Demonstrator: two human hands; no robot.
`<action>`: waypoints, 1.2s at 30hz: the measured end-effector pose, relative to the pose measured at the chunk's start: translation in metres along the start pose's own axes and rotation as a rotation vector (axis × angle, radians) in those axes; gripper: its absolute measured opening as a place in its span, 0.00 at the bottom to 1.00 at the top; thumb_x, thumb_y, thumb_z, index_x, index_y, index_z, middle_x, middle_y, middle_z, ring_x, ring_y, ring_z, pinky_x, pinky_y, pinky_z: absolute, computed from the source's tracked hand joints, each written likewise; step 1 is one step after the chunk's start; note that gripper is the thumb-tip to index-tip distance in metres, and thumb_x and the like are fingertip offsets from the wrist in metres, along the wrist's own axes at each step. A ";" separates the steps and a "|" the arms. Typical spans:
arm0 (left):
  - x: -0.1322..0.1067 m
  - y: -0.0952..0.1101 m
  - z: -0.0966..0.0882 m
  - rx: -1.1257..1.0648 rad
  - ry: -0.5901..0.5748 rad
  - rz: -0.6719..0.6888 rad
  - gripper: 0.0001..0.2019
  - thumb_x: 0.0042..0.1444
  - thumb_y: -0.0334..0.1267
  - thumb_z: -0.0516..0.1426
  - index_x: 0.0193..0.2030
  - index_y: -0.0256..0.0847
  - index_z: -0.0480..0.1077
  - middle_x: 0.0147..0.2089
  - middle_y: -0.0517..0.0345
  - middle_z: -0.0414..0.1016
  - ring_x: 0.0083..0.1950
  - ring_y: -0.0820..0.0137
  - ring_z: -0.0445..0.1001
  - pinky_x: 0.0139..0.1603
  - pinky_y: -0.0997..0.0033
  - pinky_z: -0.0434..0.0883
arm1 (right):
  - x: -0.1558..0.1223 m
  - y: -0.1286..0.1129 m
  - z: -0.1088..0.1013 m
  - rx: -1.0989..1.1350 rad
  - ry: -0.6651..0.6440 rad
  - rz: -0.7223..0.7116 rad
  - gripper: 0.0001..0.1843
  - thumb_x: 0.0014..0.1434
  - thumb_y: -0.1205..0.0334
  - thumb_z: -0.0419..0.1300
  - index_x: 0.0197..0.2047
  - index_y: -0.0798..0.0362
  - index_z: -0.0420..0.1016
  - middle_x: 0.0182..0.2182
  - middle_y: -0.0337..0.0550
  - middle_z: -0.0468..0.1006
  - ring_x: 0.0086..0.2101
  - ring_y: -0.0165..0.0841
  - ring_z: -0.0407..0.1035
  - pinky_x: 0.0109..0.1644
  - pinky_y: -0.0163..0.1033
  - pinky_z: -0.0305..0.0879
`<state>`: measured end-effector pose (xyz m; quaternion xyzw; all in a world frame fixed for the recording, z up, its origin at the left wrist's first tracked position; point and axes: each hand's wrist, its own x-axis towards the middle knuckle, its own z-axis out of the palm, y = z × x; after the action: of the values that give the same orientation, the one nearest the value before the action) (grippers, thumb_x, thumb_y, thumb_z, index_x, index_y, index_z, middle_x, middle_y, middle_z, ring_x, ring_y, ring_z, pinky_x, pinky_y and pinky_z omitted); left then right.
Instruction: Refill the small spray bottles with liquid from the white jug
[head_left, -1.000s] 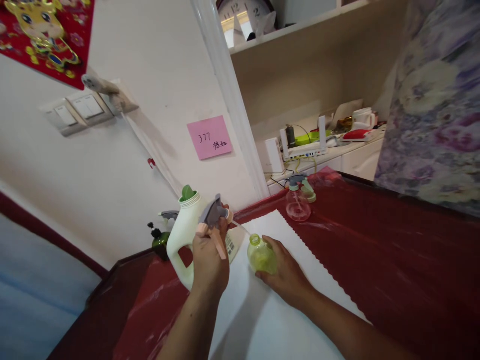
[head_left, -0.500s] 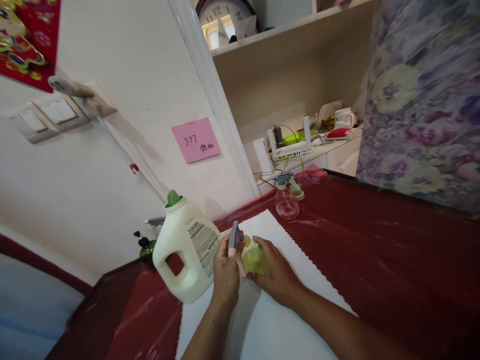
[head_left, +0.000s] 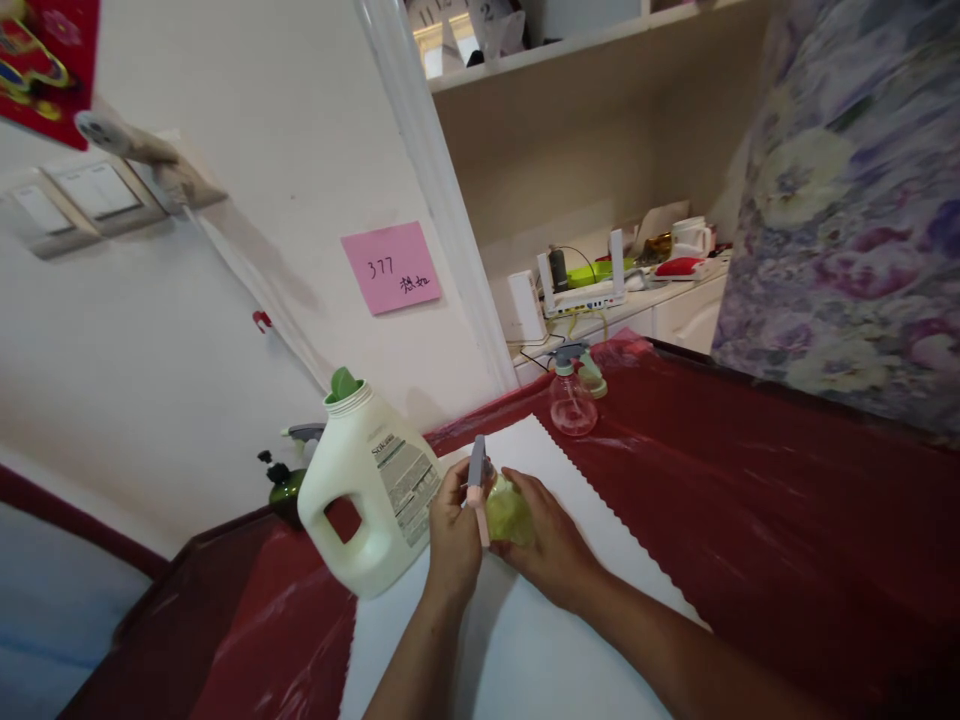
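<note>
My right hand [head_left: 551, 540] is wrapped round a small clear bottle [head_left: 508, 513] of yellow-green liquid, over the white mat [head_left: 547, 640]. Fingers of my left hand [head_left: 454, 525] close on a grey and pink spray head [head_left: 477, 485] at the bottle's neck. Whether the head is seated on the neck is hard to make out. Just left of my hands stands a big pale green jug [head_left: 360, 500] with a handle and a printed label; something green sticks up in its uncapped mouth.
A clear spray bottle [head_left: 574, 405] with a grey head stands past the mat on the red table cover [head_left: 750, 500]. Behind the jug is a dark green pump bottle [head_left: 285, 490]. A white router [head_left: 585, 300] sits on the cabinet at the back.
The spray head has turned a little in my left hand and now stands more upright. My right hand keeps its hold on the bottle. The view has shifted slightly.
</note>
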<state>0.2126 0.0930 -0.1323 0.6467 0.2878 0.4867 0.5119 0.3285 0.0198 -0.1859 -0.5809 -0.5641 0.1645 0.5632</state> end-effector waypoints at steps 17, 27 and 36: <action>-0.009 -0.003 0.010 0.081 0.064 0.113 0.14 0.59 0.41 0.59 0.49 0.43 0.78 0.48 0.48 0.81 0.51 0.56 0.76 0.55 0.54 0.70 | 0.002 -0.033 -0.032 -0.194 0.088 -0.295 0.29 0.72 0.59 0.52 0.73 0.34 0.53 0.75 0.44 0.54 0.72 0.46 0.50 0.73 0.65 0.54; -0.016 0.001 0.009 0.121 0.062 0.067 0.14 0.54 0.39 0.63 0.48 0.40 0.77 0.46 0.46 0.80 0.50 0.52 0.73 0.53 0.51 0.66 | 0.082 -0.074 -0.088 -0.700 -0.524 -0.619 0.25 0.70 0.68 0.51 0.63 0.38 0.74 0.57 0.49 0.80 0.55 0.46 0.74 0.54 0.55 0.75; -0.021 -0.007 0.018 -0.235 0.097 -0.132 0.35 0.43 0.26 0.69 0.59 0.45 0.66 0.50 0.53 0.79 0.50 0.60 0.81 0.52 0.59 0.75 | 0.104 -0.101 -0.081 -0.791 -0.668 -0.606 0.14 0.70 0.57 0.54 0.45 0.40 0.83 0.36 0.44 0.83 0.38 0.41 0.76 0.38 0.41 0.72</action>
<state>0.2228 0.0704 -0.1458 0.5379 0.2951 0.5130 0.6004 0.3800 0.0424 -0.0301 -0.4766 -0.8696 -0.0520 0.1183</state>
